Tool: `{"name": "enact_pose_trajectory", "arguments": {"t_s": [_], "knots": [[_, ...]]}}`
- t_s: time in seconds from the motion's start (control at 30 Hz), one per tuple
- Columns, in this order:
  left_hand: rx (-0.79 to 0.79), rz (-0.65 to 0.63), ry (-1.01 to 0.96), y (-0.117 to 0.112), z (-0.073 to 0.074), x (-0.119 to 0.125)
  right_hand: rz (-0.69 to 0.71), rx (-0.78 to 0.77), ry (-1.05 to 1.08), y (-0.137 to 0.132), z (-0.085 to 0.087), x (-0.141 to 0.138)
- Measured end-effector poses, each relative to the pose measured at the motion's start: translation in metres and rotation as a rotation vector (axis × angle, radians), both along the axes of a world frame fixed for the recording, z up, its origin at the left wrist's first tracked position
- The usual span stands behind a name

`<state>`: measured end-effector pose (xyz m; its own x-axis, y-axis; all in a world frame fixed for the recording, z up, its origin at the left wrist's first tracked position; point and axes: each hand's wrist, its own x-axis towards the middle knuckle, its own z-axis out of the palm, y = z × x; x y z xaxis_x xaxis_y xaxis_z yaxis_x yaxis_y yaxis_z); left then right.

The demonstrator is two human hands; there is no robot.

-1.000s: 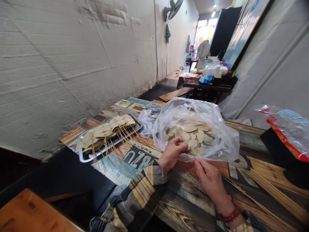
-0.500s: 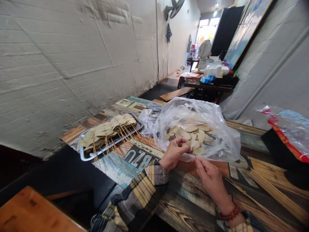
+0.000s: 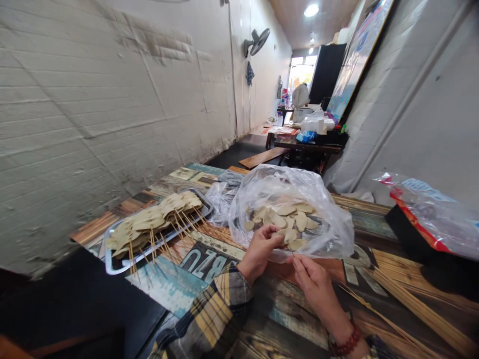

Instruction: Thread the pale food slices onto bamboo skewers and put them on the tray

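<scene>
At bag (image 3: 331,224)'s near side, left hand (image 3: 259,252) pinches slice (image 3: 288,236), right hand (image 3: 313,277) pinches skewer (image 3: 293,253); slice looks light, floppy, best held flat by edges.

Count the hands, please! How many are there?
2. The left hand pinches a pale slice at the plastic bag; the right hand, beside it, holds a thin stick. Others could be hidden in the background.

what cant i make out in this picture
Head view: upper end of the thin stick, hidden among slices.
Head view: stick bundle, right ends cut off by picture edge.
Head view: lettering on the clear packet, too blurred to read.
Head view: floor of the tray, mostly hidden under skewered slices.
</scene>
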<state>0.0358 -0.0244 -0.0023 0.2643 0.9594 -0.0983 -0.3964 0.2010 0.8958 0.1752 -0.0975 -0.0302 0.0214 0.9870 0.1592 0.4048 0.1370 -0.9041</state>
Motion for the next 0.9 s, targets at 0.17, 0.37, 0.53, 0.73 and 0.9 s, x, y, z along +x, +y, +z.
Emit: {"name": "enact_pose_trajectory", "arguments": {"t_s": [0.17, 0.37, 0.53, 0.73, 0.9], "knots": [[0.008, 0.011, 0.027, 0.0008, -0.0026, 0.0004, -0.032, 0.03, -0.031, -0.0002, -0.0009, -0.0014], [0.011, 0.001, 0.048, -0.0001, -0.0017, 0.0005, -0.052, 0.053, -0.086, -0.0003, 0.0033, -0.0018], [0.045, -0.031, 0.066, -0.0006, -0.0018, 0.001, -0.05, 0.042, -0.075, -0.0003, 0.0046, -0.0017], [0.036, -0.087, 0.071, -0.0022, -0.001, 0.0012, -0.043, -0.005, 0.017, -0.0009, 0.0038, -0.0017], [0.0, -0.128, 0.042, -0.0037, 0.0017, 0.0006, -0.023, -0.05, 0.144, -0.001, 0.0033, -0.0019]]}}
